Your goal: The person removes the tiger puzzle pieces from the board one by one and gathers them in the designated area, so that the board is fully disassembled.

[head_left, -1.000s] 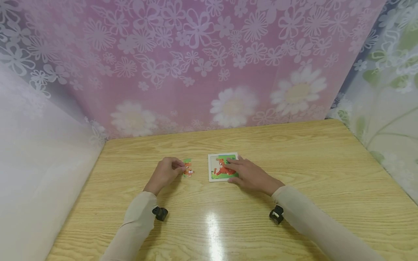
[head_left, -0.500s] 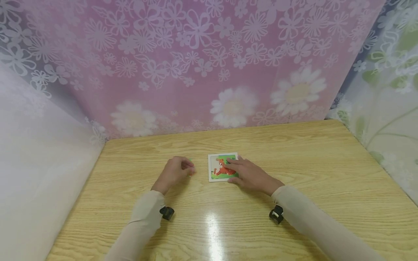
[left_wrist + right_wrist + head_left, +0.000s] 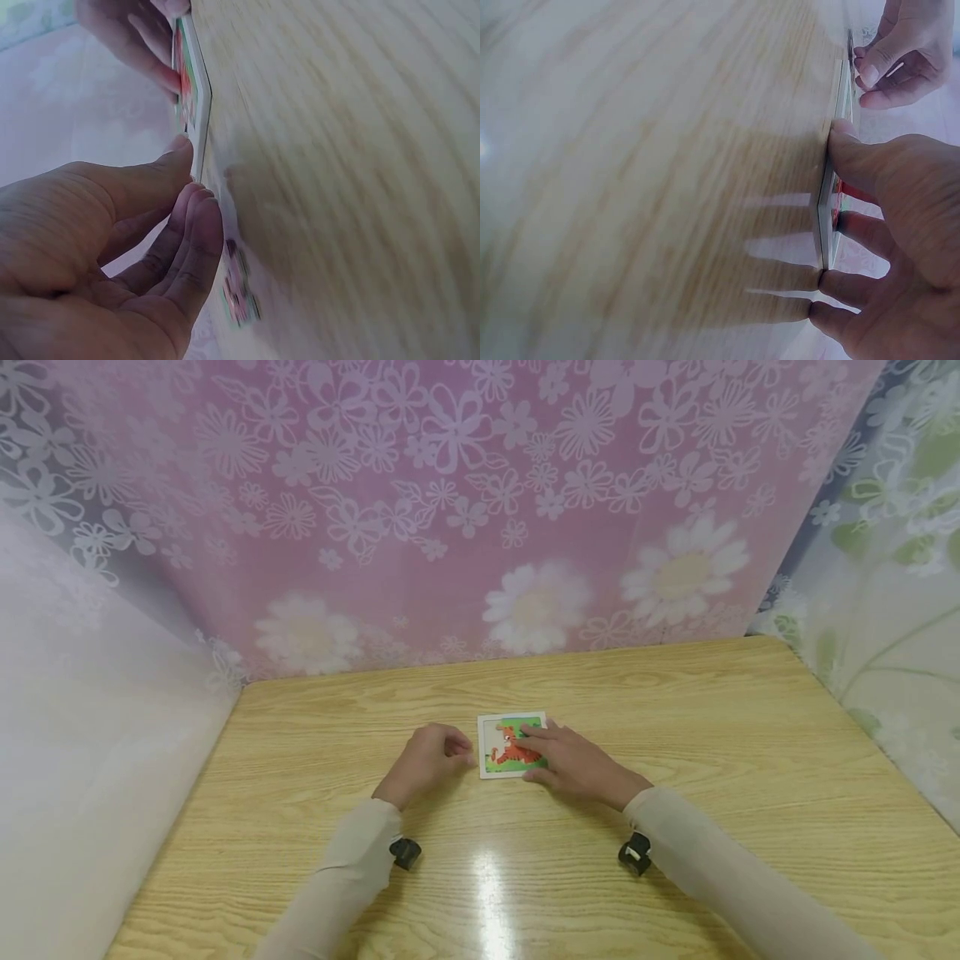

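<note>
The fingertips of our left hand [image 3: 429, 763] curl in toward the thumb just left of the puzzle [image 3: 482, 731]; the left wrist view blurs there, so we cannot tell whether they pinch anything. The fingers of our right hand [image 3: 576, 762] are spread and fairly straight, laid over the puzzle's right side, clasping nothing. The puzzle lies flat on the table [image 3: 675, 710], with a pale gap [image 3: 492, 734] at its far left. Left of the puzzle, near our left fingers, lies a loose piece [image 3: 240, 289]. We judge the step in hand to be filling that gap; the next move calls for turning a piece to match its outline while our right hand steadies the puzzle.
</note>
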`<state>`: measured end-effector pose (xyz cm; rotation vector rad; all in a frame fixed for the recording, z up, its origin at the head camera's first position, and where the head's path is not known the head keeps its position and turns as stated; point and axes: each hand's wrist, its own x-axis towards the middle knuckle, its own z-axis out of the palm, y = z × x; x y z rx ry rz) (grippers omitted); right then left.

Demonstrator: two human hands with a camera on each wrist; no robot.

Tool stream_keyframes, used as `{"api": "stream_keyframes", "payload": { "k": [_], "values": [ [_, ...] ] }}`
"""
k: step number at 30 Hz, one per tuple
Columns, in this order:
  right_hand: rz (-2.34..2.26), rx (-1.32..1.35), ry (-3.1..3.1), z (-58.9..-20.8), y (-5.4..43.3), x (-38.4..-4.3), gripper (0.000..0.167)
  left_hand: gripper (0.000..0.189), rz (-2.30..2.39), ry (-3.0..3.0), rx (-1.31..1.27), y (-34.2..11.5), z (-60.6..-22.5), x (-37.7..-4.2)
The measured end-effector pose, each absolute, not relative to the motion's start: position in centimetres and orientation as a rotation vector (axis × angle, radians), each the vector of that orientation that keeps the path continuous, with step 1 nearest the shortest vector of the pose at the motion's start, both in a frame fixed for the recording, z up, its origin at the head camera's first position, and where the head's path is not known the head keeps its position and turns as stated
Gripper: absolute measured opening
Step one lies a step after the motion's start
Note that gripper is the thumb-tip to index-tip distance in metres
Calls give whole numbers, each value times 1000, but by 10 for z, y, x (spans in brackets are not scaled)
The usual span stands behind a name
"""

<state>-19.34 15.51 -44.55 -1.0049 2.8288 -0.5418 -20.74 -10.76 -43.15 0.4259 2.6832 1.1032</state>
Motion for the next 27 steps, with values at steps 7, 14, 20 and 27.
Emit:
{"api": "stream_keyframes", "payload": {
  "k": [7, 14, 20, 27],
  "values": [
    [-543, -1019, 2839, -445, 155, -193, 56, 15, 1095, 2660, 528, -97, -434, -207],
    [-537, -1053, 2846, -444, 155, -193, 56, 15, 1054, 2654, 529, -89, -434, -206],
    [-541, -1050, 2837, -444, 155, -193, 56, 15, 1034, 2661, 524, -86, -436, -207],
    [-558, -1034, 2832, -443, 155, -192, 55, 15, 1010, 2655, 500, -84, -437, -209]
  ]
}}
